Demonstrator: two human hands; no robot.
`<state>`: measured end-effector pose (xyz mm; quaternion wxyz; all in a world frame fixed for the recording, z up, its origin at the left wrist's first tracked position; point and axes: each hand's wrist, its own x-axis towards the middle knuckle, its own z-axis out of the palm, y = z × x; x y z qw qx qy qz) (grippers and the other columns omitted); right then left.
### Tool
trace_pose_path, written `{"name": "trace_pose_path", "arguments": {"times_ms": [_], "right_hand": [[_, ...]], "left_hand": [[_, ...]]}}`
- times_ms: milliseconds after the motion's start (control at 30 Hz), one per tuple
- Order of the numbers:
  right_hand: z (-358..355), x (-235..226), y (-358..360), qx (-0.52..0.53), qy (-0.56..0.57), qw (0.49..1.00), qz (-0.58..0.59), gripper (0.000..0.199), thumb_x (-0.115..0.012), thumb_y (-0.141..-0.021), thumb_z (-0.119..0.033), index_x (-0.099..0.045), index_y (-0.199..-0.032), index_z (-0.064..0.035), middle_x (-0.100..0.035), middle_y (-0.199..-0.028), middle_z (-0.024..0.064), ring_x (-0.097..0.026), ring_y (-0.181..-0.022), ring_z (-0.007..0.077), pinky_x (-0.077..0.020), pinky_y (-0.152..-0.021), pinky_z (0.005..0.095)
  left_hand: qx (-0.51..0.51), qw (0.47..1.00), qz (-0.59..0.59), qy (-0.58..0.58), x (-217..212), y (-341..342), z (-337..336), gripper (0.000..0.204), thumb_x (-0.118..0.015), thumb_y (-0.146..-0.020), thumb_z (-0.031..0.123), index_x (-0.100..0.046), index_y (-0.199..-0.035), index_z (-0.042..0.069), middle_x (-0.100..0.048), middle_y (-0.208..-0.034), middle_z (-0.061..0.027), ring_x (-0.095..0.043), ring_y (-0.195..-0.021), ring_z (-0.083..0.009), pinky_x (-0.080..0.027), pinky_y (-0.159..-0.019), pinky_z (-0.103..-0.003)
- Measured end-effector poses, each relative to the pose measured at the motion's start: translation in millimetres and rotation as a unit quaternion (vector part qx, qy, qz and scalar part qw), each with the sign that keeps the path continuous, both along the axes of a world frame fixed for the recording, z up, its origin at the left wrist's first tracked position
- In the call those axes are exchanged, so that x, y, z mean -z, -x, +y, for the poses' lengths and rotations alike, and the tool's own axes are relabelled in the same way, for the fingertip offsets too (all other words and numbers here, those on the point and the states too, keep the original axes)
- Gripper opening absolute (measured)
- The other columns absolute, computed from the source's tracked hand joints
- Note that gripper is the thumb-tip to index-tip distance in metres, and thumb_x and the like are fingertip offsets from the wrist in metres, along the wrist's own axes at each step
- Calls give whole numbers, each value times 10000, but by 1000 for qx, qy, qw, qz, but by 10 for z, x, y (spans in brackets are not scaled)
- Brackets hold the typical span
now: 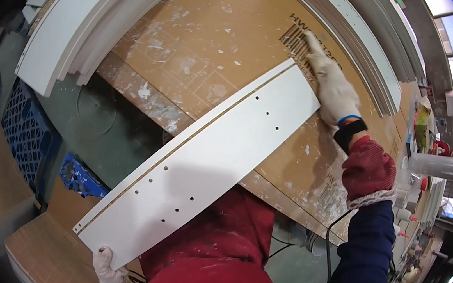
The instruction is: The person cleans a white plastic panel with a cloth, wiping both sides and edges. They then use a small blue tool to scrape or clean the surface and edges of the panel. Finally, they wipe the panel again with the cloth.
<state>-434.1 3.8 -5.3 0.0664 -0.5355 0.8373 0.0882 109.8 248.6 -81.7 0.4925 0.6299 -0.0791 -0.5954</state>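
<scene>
- The long white laminated board with rows of small drilled holes (pixel 207 159) lies slantwise over the brown cardboard-covered worktop (pixel 217 33), its near end jutting past the edge toward the person's red apron (pixel 218 253); it looks stiff and flat, moderately heavy for its length, with a smooth face likely to be slippery and edges that could chip; best held at both short ends, as now.
- The left hand in a white knit glove (pixel 108 268) has its fingers curled around the near corner; the right hand in a white knit glove (pixel 332 89) rests at the far end, fingers stretched out together onto the cardboard.
- Dark printed lettering and a striped block mark the cardboard by the right hand; curved white panels (pixel 62 48) stack at upper left; small bottles (pixel 406 217) crowd the right side; a blue plastic crate (pixel 27 128) stands at left.
</scene>
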Motion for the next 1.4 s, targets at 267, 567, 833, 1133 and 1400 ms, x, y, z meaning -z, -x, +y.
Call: {"name": "trace_pose_path", "arguments": {"times_ms": [267,567,833,1133,1400], "right_hand": [[377,102,-1138,-376,210,893,-129,291,-474,-902,-218,-528,-1137,-56,-649,-976,114,-649,-872,303,-530,-729,442],[390,325,-768,-223,90,968,-68,345,-611,-873,-270,-541,-1147,-73,-602,-1048,160,-610,-906,317,-515,-734,406],[68,-24,-191,-6,163,986,-35,354,-429,-974,-367,-516,-1225,-134,-644,-1002,228,-627,-926,407,-485,-761,481],[752,258,-1983,-503,139,837,-165,100,-580,-787,-157,-553,-876,-119,-587,-718,49,-626,-603,205,-480,-486,401],[293,495,-934,-345,297,886,-88,340,-558,-863,-154,-560,-1197,-93,-682,-917,88,-668,-770,291,-548,-640,363]], "left_hand": [[5,1000,12,4,-56,61,-57,271,-634,-876,140,-511,-1062,-13,-618,-944,-122,-643,-772,-232,-552,-617,-311],[-15,1000,25,9,90,45,58,365,-617,-865,148,-487,-1157,-27,-598,-1046,-147,-639,-909,-272,-568,-732,-375],[15,999,20,24,8,122,-104,241,-591,-886,103,-508,-1092,9,-594,-948,-72,-633,-807,-182,-553,-645,-282],[20,999,26,39,-55,144,-119,296,-602,-901,127,-492,-1139,-13,-603,-999,-112,-643,-863,-207,-559,-688,-300],[-9,999,11,47,129,58,-9,354,-608,-903,141,-472,-1186,-23,-595,-1039,-126,-637,-883,-225,-566,-750,-342]]}}
